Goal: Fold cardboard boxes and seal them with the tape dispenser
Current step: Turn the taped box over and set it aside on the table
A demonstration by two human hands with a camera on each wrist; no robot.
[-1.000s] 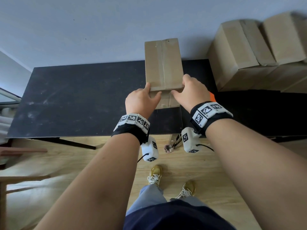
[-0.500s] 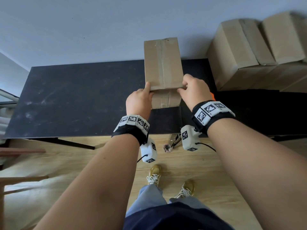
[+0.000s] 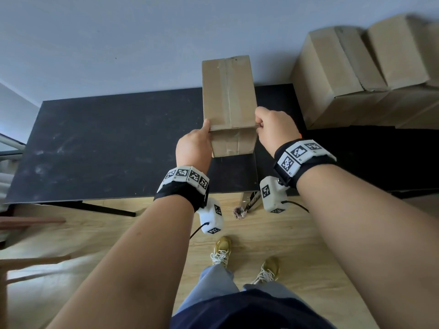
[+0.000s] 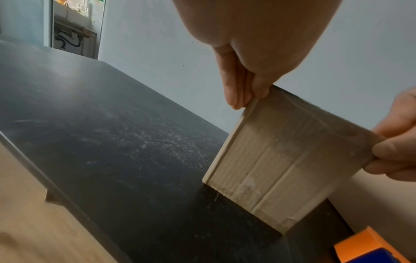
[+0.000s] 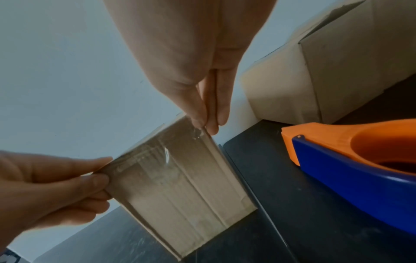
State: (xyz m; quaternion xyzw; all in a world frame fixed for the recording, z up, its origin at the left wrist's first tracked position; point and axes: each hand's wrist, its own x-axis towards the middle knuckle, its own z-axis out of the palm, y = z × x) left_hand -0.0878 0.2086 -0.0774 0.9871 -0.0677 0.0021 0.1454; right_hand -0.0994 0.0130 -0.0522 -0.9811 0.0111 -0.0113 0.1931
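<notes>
A small brown cardboard box [image 3: 228,96] stands on the black table [image 3: 107,148], taped along its top seam. My left hand [image 3: 193,148] pinches the box's near top left corner [image 4: 254,99], and my right hand [image 3: 275,131] pinches the near top right corner [image 5: 202,124]. The box's near face [image 4: 270,165] drops from that edge to the table, with clear tape glinting on it. An orange and blue tape dispenser [image 5: 360,160] lies on the table just right of the box; in the head view it is almost hidden behind my right wrist.
Larger cardboard boxes [image 3: 356,72] are stacked at the back right, against the grey wall. The table's front edge [image 3: 118,198] runs just under my wrists, with wooden floor and my feet [image 3: 222,250] below. A wooden chair [image 3: 23,233] sits at the left.
Both hands have gone from lying flat over the box's near top edge to pinching its two near corners. The box has stayed in place.
</notes>
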